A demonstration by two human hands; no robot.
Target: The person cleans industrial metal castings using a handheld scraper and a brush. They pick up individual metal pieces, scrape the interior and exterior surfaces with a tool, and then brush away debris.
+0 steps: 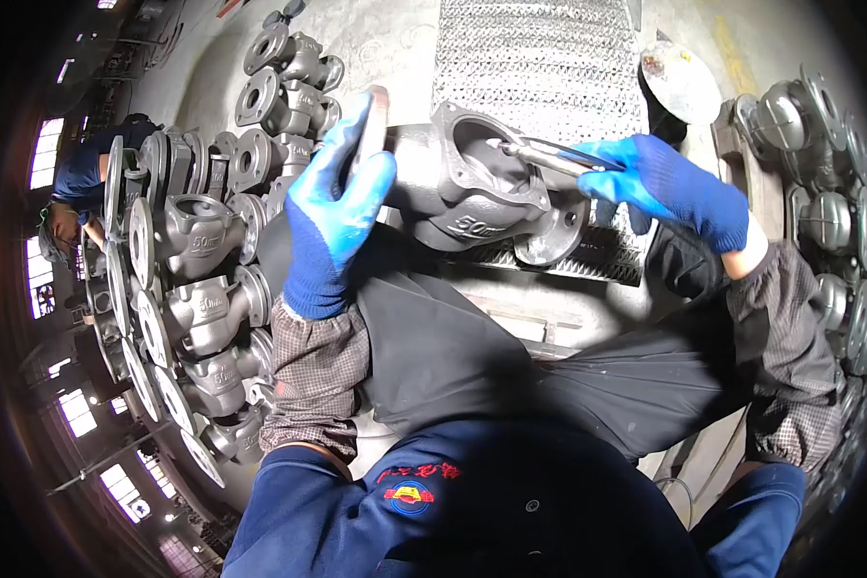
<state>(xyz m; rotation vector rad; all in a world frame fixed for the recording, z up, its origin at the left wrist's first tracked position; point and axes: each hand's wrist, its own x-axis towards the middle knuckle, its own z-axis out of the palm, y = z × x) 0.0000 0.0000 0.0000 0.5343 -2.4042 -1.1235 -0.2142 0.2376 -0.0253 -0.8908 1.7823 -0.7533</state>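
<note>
Clasping the rim of the grey metal valve [443, 207] with the left hand [342, 197], thumb to one side and fingers to the other. Pinching a slim metal tool [557, 157] in the right hand [650, 178], tip inside the valve's open mouth — impossible to tell whether touching the inner wall. Lying tilted in front of the knees, over the near end of a patterned metal mat [539, 67].

Could skid off the curved inside and strike the edge, given a loose pinch or a slanting push. Could also roll or tip toward the legs [433, 328], being rounded beneath and clasped at one end only.

Crowded on the left by stacked valves [207, 231], close beside the left sleeve [318, 356] — leaving little elbow room. Hemmed in by more castings [828, 222] beyond the right forearm. Also near a pale round disc [682, 82], and well apart from a co-worker [87, 178] past the stack.
</note>
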